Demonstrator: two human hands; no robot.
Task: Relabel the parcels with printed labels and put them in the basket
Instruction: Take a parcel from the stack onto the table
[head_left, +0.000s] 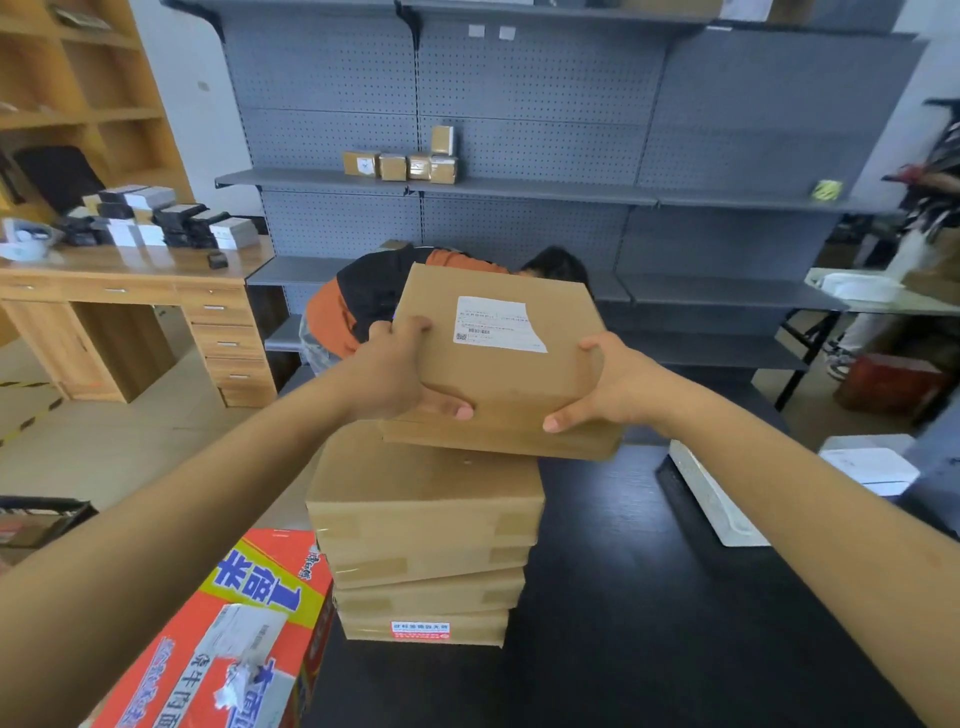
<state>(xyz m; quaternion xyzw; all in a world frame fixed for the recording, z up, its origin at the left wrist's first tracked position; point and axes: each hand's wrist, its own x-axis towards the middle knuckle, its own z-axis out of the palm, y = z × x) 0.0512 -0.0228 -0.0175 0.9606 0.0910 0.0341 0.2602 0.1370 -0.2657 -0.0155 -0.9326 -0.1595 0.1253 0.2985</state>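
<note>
Head view is showing the black table (649, 597) spreading under both my arms, with the stack of parcels (423, 535) sitting just below my hands. I am holding the top parcel (498, 384) between the two, tilted slightly and riding just above the stack, perhaps touching its far edge. My left hand (400, 376) is clamping its left side, fingers over the top, thumb along the near face; my right hand (608, 384) is gripping the right side likewise. A white label (496, 325) is sitting on its top face, between my hands, one corner looking peeled. I judge I am lifting this parcel off to relabel it. Next I am needing a clear spot to set it down and a printed label; the white printer (867, 465) is standing right of my right hand. No basket is in sight.
</note>
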